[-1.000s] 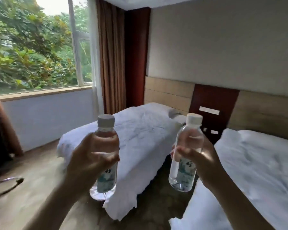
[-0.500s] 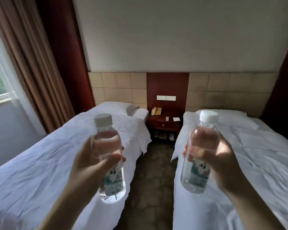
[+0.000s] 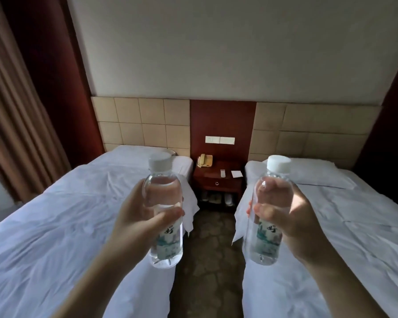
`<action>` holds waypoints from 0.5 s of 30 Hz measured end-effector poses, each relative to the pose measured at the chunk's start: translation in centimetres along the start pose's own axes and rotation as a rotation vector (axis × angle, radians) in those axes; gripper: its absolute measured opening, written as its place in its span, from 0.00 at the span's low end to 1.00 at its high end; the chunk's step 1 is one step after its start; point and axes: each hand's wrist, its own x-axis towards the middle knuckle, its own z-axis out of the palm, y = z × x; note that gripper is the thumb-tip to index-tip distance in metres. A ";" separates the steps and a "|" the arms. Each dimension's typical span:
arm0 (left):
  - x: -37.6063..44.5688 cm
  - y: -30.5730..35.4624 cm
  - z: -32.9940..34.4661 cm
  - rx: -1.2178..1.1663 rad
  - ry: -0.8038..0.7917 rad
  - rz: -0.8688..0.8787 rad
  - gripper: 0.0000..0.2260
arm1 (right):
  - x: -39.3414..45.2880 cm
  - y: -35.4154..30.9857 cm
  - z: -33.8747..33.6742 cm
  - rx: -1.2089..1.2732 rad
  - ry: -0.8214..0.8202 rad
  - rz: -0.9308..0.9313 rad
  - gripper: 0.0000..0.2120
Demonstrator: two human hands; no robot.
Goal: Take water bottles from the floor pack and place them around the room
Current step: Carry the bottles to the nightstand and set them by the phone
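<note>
While both arms reach forward over the gap between two beds, the scene reads as follows:

Left hand [image 3: 138, 216]: its grip is wrapped round the middle of the left bottle [image 3: 164, 226], thumb across the front, fingers behind the clear plastic.
Left bottle: upright, white cap on top, pale printed label on its lower half, held in the air above the inner edge of the left bed [image 3: 55, 226].
Right hand [image 3: 287, 219]: its grip is closed round the right bottle [image 3: 265, 237], thumb across the front at mid-height, fingertips showing through the water.
Right bottle: upright, white cap on, the same kind of label below the thumb, held in the air above the inner edge of the right bed [image 3: 345, 237].
Bottles to each other: at about the same height, well apart, with the floor aisle [image 3: 207, 260] showing between them.
Nightstand [image 3: 217, 181]: dark red wood, against the wall between the two beds, one drawer with a round pull.
Telephone [image 3: 205, 160]: beige, on the back left of the nightstand top.
Other things on the nightstand: a small white remote-like item [image 3: 223, 172] and a white card [image 3: 236, 174] lie side by side, apart.
Under the nightstand: pale slippers [image 3: 216, 198] on the low shelf.
Wall panel: a white switch plate [image 3: 220, 140] above the telephone.
Left edge: brown curtains [image 3: 12, 111].
</note>
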 end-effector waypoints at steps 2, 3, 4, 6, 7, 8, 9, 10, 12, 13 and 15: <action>4.6 -1.3 -1.3 -0.024 -0.039 -0.003 0.21 | 3.7 0.5 1.5 -0.035 0.043 0.000 0.23; 6.9 -1.9 -1.8 -0.035 -0.063 -0.003 0.21 | 5.6 0.7 2.2 -0.043 0.067 0.001 0.23; 9.2 -2.5 -2.3 -0.041 -0.091 -0.002 0.21 | 7.3 0.8 2.8 -0.055 0.085 0.004 0.24; 13.6 -3.8 -2.9 -0.030 -0.156 0.002 0.23 | 10.5 1.1 3.7 -0.079 0.122 0.010 0.25; 15.6 -4.4 -3.0 -0.027 -0.184 0.008 0.24 | 11.8 1.3 4.0 -0.080 0.139 0.017 0.26; 17.5 -4.9 -3.1 -0.029 -0.203 0.012 0.26 | 13.1 1.6 4.1 -0.076 0.156 0.026 0.26; 19.3 -5.5 -3.2 -0.032 -0.216 0.012 0.26 | 14.4 1.9 4.2 -0.070 0.170 0.031 0.26; 21.1 -6.0 -3.1 -0.039 -0.226 0.015 0.26 | 15.7 2.3 4.1 -0.065 0.185 0.029 0.27; 24.4 -7.2 -2.8 -0.063 -0.242 0.028 0.26 | 18.4 3.3 3.9 -0.056 0.217 0.016 0.26; 26.1 -7.9 -2.7 -0.073 -0.246 0.033 0.25 | 19.8 4.0 3.7 -0.052 0.229 0.012 0.26; 29.5 -9.5 -2.3 -0.091 -0.251 0.036 0.24 | 22.8 5.8 3.2 -0.036 0.246 0.018 0.26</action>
